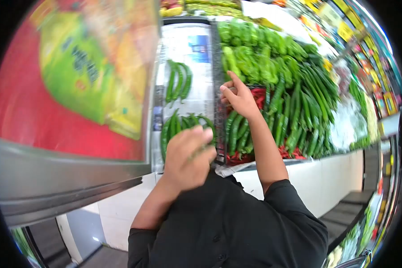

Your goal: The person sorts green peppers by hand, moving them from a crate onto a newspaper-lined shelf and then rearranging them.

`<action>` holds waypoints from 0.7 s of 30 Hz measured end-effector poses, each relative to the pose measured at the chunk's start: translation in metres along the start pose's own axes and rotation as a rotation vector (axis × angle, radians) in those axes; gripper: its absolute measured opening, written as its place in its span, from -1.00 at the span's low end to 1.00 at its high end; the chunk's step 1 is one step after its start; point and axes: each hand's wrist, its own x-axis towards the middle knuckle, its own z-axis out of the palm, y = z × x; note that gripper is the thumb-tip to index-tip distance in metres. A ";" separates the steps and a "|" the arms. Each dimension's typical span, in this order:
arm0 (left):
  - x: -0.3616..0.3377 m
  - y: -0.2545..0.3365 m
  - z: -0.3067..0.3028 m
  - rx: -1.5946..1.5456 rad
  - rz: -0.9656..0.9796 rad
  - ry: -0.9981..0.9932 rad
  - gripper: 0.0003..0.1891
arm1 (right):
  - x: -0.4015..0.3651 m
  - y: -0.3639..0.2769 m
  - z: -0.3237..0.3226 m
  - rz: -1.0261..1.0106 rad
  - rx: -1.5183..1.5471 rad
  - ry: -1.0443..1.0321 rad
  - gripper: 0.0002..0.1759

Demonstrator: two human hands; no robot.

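Note:
My left hand [190, 154] is smeared by motion over the near end of a newspaper-lined black crate [211, 102]; its fingers look bent, and I cannot make out whether anything is in them. Beneath and beyond it lies a near group of long green peppers [173, 127]. Farther up the newspaper [196, 85] rests a second group of curved green peppers [179, 81]. My right hand [242, 98] is above the crate's right edge, index finger stretched out and thumb apart, with nothing visible in it. Close by are light green peppers [259, 58] and red chillies [258, 94].
A big heap of long dark green peppers [295, 111] fills the right side. On the left stands a metal-framed case [67, 167] with a red surface and a green package [76, 67]. Clear plastic bags [346, 127] lie farther right, before packed shelves [379, 76].

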 end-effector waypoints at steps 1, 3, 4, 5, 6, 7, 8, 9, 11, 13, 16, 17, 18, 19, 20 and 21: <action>-0.002 -0.017 0.020 -0.046 -0.060 -0.081 -0.73 | -0.011 -0.001 -0.019 -0.040 0.039 0.052 -0.25; -0.014 -0.036 0.045 -0.171 -0.211 -0.237 -0.75 | -0.031 0.000 -0.058 -0.108 -0.161 0.279 -0.34; -0.020 -0.041 0.054 -0.244 -0.305 -0.312 -0.75 | -0.040 0.003 -0.077 -0.140 -0.281 0.392 -0.37; -0.025 -0.043 0.063 -0.308 -0.403 -0.389 -0.75 | -0.049 0.007 -0.091 -0.214 -0.416 0.551 -0.42; -0.026 -0.043 0.071 -0.373 -0.430 -0.405 -0.75 | -0.056 0.016 -0.107 -0.180 -0.500 0.630 -0.43; -0.027 -0.042 0.078 -0.435 -0.461 -0.420 -0.76 | -0.060 0.022 -0.117 -0.133 -0.604 0.663 -0.40; -0.026 -0.039 0.084 -0.495 -0.491 -0.435 -0.76 | -0.064 0.028 -0.126 -0.086 -0.707 0.693 -0.38; -0.024 -0.036 0.088 -0.509 -0.497 -0.442 -0.77 | -0.064 0.041 -0.133 -0.076 -0.810 0.651 -0.31; -0.021 -0.031 0.096 -0.567 -0.522 -0.497 -0.78 | -0.062 0.068 -0.140 0.035 -0.874 0.551 -0.15; -0.022 -0.030 0.103 -0.599 -0.525 -0.533 -0.80 | -0.055 0.067 -0.133 0.204 -0.942 0.521 -0.08; -0.022 -0.027 0.106 -0.613 -0.519 -0.571 -0.82 | -0.044 0.058 -0.138 0.352 -1.023 0.469 -0.04; -0.022 -0.026 0.105 -0.613 -0.512 -0.556 -0.84 | -0.040 0.055 -0.141 0.401 -1.044 0.429 -0.03; -0.023 -0.026 0.106 -0.611 -0.499 -0.538 -0.85 | -0.038 0.052 -0.143 0.419 -1.078 0.387 -0.03; -0.026 -0.027 0.107 -0.608 -0.487 -0.519 -0.85 | -0.035 0.049 -0.145 0.436 -1.112 0.342 -0.03; -0.029 -0.028 0.106 -0.604 -0.477 -0.498 -0.85 | -0.031 0.047 -0.147 0.450 -1.147 0.295 -0.03; -0.029 -0.026 0.104 -0.587 -0.497 -0.499 -0.85 | -0.028 0.047 -0.149 0.453 -1.168 0.272 0.01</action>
